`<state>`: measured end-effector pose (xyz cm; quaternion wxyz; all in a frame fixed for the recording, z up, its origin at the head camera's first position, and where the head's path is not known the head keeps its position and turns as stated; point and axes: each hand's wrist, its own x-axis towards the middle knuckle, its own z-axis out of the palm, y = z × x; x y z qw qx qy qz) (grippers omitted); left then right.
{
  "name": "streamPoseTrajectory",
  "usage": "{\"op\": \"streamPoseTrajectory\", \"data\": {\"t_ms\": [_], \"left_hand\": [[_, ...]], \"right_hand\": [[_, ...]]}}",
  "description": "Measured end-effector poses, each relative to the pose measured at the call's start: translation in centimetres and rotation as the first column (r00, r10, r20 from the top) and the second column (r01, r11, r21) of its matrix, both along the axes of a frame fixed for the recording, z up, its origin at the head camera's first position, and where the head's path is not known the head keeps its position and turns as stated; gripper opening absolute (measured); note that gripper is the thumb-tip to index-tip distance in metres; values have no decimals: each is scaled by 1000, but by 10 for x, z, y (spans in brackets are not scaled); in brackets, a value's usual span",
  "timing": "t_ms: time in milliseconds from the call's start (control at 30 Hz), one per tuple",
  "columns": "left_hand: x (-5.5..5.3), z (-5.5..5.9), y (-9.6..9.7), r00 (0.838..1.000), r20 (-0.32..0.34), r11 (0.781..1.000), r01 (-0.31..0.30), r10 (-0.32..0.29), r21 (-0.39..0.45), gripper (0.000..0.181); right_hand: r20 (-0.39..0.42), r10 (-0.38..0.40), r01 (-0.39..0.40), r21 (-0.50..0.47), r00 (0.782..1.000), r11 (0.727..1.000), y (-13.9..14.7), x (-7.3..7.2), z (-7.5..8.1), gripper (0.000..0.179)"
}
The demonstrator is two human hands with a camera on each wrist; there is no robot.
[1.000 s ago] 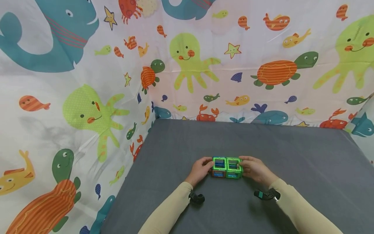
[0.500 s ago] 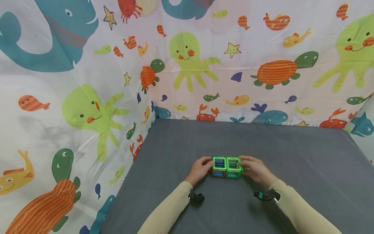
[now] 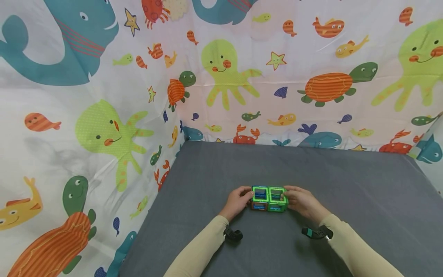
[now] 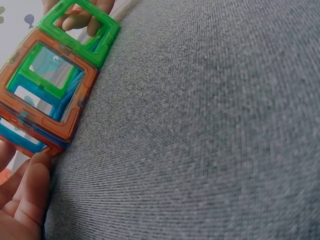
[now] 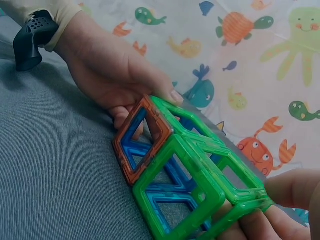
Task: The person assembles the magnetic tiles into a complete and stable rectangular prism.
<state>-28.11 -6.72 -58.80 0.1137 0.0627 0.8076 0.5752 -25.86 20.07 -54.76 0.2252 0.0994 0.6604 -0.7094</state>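
Both hands hold a boxy structure of square magnetic tiles (image 3: 268, 194), two cubes long, on the grey cloth. Its top tiles are green; the front has one orange tile (image 4: 85, 90) and one green tile (image 5: 218, 194). Blue tiles (image 5: 172, 172) show through the open frames. My left hand (image 3: 238, 200) grips the left end, thumb at the upper edge and fingers low by the orange tile. At the other end my right hand (image 3: 304, 202) pinches the green frame, with fingertips showing through its opening in the left wrist view.
Grey cloth (image 3: 221, 165) covers the table on every side of the structure. Behind it hangs a white curtain (image 3: 138, 88) printed with sea animals, which also runs along the left. Each wrist carries a black strap (image 3: 232, 234).
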Motion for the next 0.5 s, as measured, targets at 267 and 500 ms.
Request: {"op": "streamPoseTrajectory", "data": {"t_ms": [267, 500], "left_hand": [[-1, 2, -1, 1000, 14, 1000, 3, -3, 17, 40], [6, 3, -16, 1000, 17, 999, 12, -12, 30, 41]], "right_hand": [[-57, 36, -32, 65, 998, 997, 4, 3, 0, 66], [-108, 87, -72, 134, 990, 988, 18, 20, -6, 65]]}}
